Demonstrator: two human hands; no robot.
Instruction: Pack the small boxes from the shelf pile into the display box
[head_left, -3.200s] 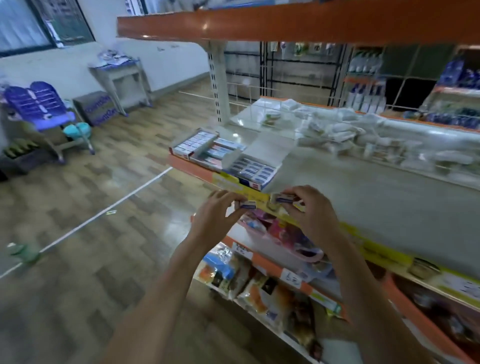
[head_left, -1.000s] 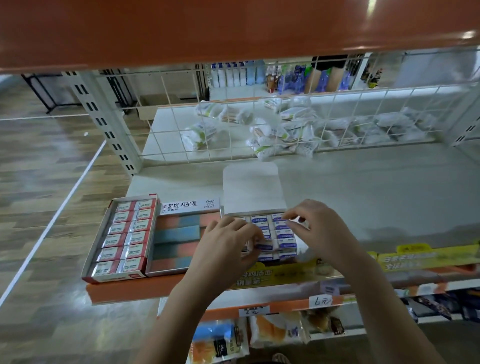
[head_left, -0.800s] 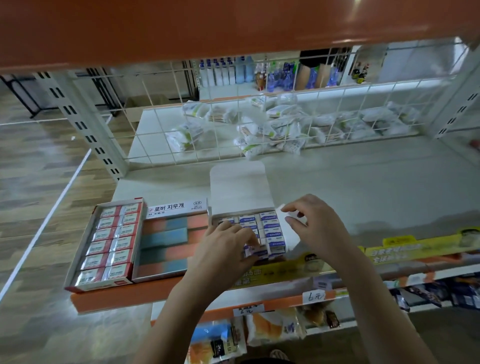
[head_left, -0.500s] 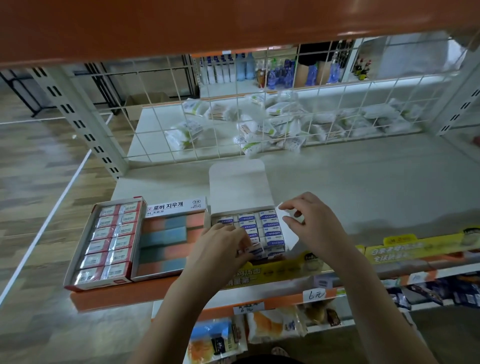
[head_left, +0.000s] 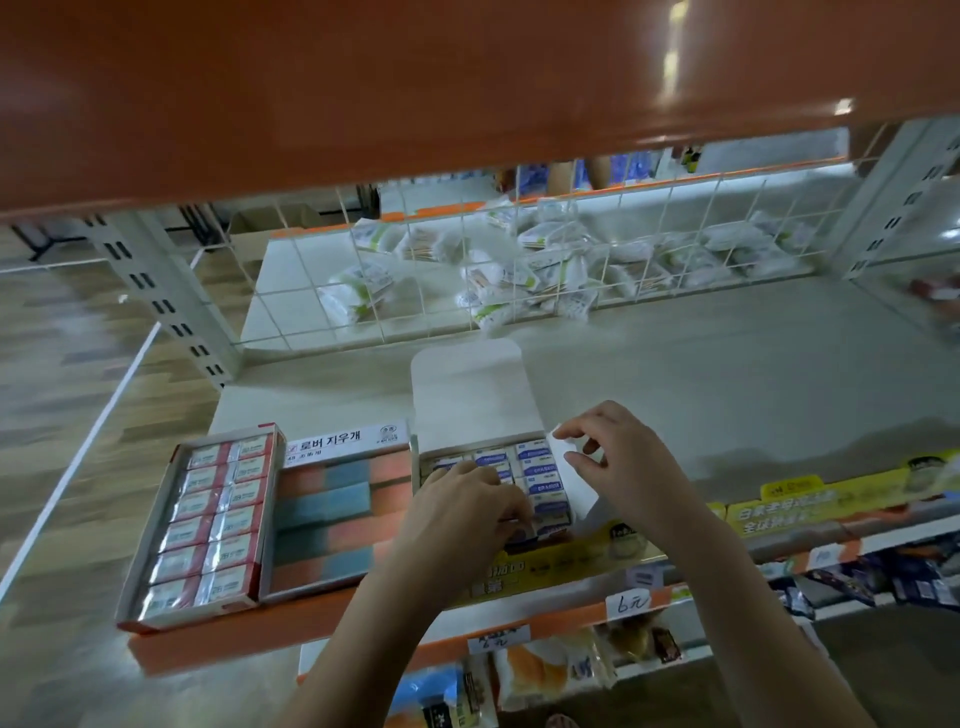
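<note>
My left hand (head_left: 462, 512) is down in the display box (head_left: 524, 470), fingers curled over the small boxes (head_left: 540, 486) at the near end – whether they grip one I cannot tell. My right hand (head_left: 621, 465) pinches the white side flap (head_left: 574, 483), holding it out of the way. A few seconds ago I was carrying small boxes at the shelf (head_left: 727, 395) edge; now both hands are at the box, whose rows look nearly full – packing is close to done, I'd judge. No loose pile shows
</note>
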